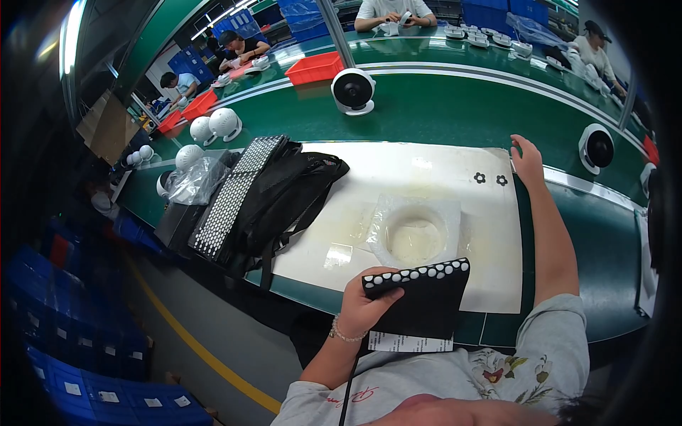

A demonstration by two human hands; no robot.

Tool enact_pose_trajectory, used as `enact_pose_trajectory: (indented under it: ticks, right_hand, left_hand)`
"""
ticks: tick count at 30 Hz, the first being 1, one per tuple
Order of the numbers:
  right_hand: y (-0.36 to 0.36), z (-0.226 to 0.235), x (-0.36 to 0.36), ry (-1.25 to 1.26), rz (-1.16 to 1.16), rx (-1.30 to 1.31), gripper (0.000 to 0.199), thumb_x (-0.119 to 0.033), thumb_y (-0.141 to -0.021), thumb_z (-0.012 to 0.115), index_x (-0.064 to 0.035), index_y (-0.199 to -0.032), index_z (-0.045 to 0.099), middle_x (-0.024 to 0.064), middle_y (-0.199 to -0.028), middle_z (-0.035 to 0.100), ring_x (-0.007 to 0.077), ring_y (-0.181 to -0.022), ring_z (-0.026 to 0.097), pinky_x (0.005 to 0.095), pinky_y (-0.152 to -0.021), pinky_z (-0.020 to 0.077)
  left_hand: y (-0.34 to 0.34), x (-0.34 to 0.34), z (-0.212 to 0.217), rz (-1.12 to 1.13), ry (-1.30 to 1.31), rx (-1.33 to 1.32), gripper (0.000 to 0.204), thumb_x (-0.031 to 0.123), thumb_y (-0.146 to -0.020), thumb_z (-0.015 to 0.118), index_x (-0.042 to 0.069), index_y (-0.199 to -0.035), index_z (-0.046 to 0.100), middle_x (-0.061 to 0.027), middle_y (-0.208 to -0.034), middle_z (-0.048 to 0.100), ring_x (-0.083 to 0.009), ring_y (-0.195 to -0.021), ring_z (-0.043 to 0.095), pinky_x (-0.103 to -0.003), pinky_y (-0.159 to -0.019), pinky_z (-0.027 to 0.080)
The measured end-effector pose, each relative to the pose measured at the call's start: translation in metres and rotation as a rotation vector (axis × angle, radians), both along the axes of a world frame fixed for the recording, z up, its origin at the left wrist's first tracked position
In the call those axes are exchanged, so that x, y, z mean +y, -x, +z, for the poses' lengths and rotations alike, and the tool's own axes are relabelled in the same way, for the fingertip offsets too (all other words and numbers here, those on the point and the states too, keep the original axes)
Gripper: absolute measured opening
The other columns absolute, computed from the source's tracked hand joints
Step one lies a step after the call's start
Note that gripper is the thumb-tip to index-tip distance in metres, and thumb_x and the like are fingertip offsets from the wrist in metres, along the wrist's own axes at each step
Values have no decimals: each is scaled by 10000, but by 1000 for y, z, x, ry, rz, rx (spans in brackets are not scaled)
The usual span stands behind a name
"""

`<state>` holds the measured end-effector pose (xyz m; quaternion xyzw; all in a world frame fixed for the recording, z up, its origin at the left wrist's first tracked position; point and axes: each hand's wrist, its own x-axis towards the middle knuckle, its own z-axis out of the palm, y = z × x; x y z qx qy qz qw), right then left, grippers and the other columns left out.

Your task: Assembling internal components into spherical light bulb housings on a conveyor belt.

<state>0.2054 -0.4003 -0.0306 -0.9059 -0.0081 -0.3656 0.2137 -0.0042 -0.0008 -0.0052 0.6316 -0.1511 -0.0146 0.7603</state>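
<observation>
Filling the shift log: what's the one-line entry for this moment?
left hand: holds black tray | right hand: rests at mat edge | nearby: two black rings, fan

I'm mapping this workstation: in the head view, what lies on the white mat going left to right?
Black mesh bag → clear plastic tray with a round hollow → two small black flower-shaped pieces → right hand at the mat's far right edge.
</observation>
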Motion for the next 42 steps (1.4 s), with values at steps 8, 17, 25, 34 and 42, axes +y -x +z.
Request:
enact_pose_trajectory:
  ticks: [8, 17, 25, 34, 42]
  right_hand:
    - [1, 1, 1, -20, -9, 12, 286, -71, -767, 531, -55, -1053, 541, 102, -925, 596, 247, -877, 560, 325, -752, 435]
    - [1, 1, 2, -44, 6, 16, 297, -72, -763, 535, -61, -1059, 536, 103, -929, 594, 247, -878, 561, 325, -762, 434]
    - [2, 2, 1, -62, 9, 17, 300, -73, -762, 535, -66, -1061, 537, 98, -931, 596, 245, -880, 562, 324, -773, 432]
    - [2, 2, 2, -61, -4, -2, 297, -63, -744, 541, -75, -1040, 546, 78, -901, 597, 245, -861, 557, 334, -753, 434]
    - [2, 2, 1, -65, 8, 30, 303, -76, -765, 533, -65, -1068, 534, 96, -940, 595, 235, -888, 560, 314, -758, 434]
  left_hand:
    - [0, 0, 0, -4, 15, -2, 292, -106, -700, 610, -20, -975, 556, -56, -906, 581, -103, -820, 539, -221, -732, 433]
    - [0, -1, -1, 2, 21, -8, 281, -87, -709, 621, -21, -974, 555, -46, -879, 588, -86, -796, 542, -206, -708, 441]
    - [-1, -1, -1, 6, 12, 15, 297, -116, -693, 609, -20, -969, 555, -52, -895, 581, -96, -810, 539, -213, -718, 437]
    - [-1, 0, -3, -11, 36, 5, 303, -122, -688, 608, -23, -969, 556, -56, -906, 584, -97, -818, 541, -215, -719, 438]
    - [0, -1, -1, -1, 21, 12, 290, -113, -692, 608, -25, -964, 558, -69, -918, 589, -111, -831, 545, -227, -743, 434]
